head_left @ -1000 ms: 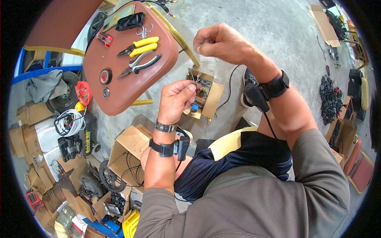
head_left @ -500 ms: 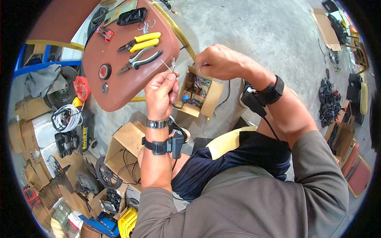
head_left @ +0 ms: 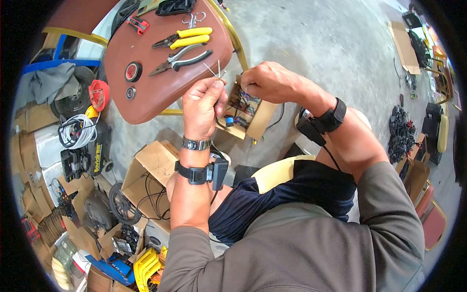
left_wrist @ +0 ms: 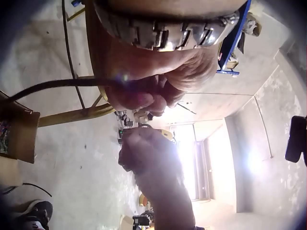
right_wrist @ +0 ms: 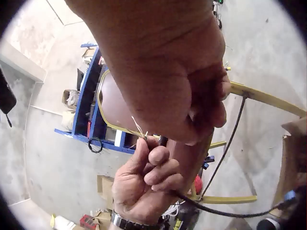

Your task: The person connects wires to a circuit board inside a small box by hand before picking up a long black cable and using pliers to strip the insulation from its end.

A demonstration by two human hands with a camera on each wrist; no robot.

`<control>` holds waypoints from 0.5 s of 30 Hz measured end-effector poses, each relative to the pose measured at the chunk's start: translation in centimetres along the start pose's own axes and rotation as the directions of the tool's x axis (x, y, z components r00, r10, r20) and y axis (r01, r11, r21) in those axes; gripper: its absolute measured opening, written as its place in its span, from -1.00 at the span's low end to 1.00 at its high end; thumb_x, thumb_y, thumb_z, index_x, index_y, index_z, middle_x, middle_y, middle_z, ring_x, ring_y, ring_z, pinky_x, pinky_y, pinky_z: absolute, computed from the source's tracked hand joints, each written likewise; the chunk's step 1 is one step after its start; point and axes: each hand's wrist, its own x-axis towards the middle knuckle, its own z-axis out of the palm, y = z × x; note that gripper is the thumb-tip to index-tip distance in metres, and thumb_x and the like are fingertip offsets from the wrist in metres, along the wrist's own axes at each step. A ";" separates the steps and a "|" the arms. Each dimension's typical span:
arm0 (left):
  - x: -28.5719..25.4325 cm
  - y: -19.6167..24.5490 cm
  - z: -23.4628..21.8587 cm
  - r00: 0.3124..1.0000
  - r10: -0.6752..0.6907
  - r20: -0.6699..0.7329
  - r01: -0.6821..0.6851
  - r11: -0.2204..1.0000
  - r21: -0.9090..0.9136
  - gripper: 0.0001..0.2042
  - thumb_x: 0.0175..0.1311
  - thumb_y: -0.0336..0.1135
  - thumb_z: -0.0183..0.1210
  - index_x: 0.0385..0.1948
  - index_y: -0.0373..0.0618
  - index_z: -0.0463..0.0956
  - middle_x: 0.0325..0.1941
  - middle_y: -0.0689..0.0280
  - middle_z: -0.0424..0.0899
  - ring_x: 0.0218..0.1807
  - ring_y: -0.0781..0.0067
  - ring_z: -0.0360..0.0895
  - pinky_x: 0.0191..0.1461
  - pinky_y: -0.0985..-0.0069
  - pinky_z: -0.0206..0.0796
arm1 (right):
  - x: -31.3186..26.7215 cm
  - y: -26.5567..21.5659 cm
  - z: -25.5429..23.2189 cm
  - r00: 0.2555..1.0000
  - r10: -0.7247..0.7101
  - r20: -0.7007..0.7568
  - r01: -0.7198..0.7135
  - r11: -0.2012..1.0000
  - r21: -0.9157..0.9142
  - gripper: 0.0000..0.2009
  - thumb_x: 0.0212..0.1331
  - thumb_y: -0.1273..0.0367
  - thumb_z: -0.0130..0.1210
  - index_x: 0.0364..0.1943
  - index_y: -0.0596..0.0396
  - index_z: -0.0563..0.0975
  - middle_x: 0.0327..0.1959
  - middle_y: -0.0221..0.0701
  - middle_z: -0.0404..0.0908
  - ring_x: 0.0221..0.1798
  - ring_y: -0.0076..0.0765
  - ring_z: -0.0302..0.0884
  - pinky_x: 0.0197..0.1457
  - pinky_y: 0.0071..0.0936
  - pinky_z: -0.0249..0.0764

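Thin bare-ended wires stick up from the left hand, pinched between its thumb and fingers. In the right wrist view the same left hand grips the wires near their base, and a black cable trails below it. The right hand, in the head view, is held a short way to the right, apart from the wires. Its fingers are curled in the right wrist view, where the right hand shows nothing in its grasp; the inside of the palm is dark.
A brown chair seat beside the left hand bears yellow-handled pliers, black-and-grey pliers, scissors, a tape roll and a red tool. Below the hands, an open carton holds wires and connectors.
The left hand has moved up and slightly left with the wires, away from over the carton. The right hand has come down closer to the left hand's height, its fingers still curled.
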 end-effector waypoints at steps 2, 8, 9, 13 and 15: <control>0.0 -0.4 0.2 0.999 0.048 -0.012 -0.047 0.999 0.018 -0.84 0.37 -0.31 0.22 -0.19 -0.21 0.60 -0.46 0.31 0.63 -0.58 0.57 0.45 -0.55 0.66 0.26 | 0.0 -0.6 -0.5 0.999 0.010 -0.036 -0.007 0.996 0.085 -0.90 0.15 0.42 0.12 -0.34 0.13 0.62 -0.48 -0.19 0.62 -0.39 -0.07 0.58 -0.24 -0.25 0.49; -0.4 -0.7 2.1 0.977 0.200 -0.080 -0.197 0.979 0.042 -0.84 0.36 -0.35 0.23 -0.19 -0.27 0.58 -0.34 0.22 0.70 -0.36 0.43 0.66 -0.24 0.48 0.58 | -0.2 -2.5 -2.4 0.975 0.223 -0.015 -0.181 0.825 0.536 -0.89 0.19 0.45 0.21 -0.24 0.19 0.63 -0.41 -0.46 0.65 -0.33 -0.63 0.50 -0.19 -0.52 0.48; -0.5 -0.7 2.4 0.963 0.255 -0.089 -0.250 0.966 0.064 -0.84 0.36 -0.35 0.23 -0.19 -0.28 0.58 -0.33 0.22 0.70 -0.34 0.43 0.67 -0.22 0.47 0.59 | -0.3 -2.5 -2.7 0.971 0.240 0.005 -0.197 0.785 0.588 -0.89 0.20 0.46 0.22 -0.23 0.20 0.63 -0.38 -0.49 0.65 -0.30 -0.66 0.50 -0.17 -0.55 0.48; -0.4 -0.9 3.3 0.898 0.433 -0.079 -0.412 0.890 0.193 -0.83 0.37 -0.37 0.23 -0.17 -0.31 0.57 -0.28 0.18 0.72 -0.27 0.41 0.69 -0.12 0.46 0.57 | -0.8 -2.4 -3.1 0.965 0.262 0.031 -0.196 0.631 0.750 -0.89 0.22 0.49 0.22 -0.21 0.20 0.63 -0.31 -0.52 0.66 -0.24 -0.68 0.52 -0.11 -0.61 0.49; -0.4 -1.1 3.6 0.898 0.427 -0.105 -0.403 0.895 0.190 -0.85 0.34 -0.44 0.24 -0.17 -0.32 0.57 -0.24 0.16 0.72 -0.24 0.39 0.69 -0.10 0.45 0.57 | -0.9 -2.6 -3.4 0.965 0.260 0.029 -0.184 0.597 0.781 -0.89 0.22 0.49 0.22 -0.21 0.20 0.63 -0.32 -0.52 0.65 -0.23 -0.69 0.53 -0.09 -0.61 0.49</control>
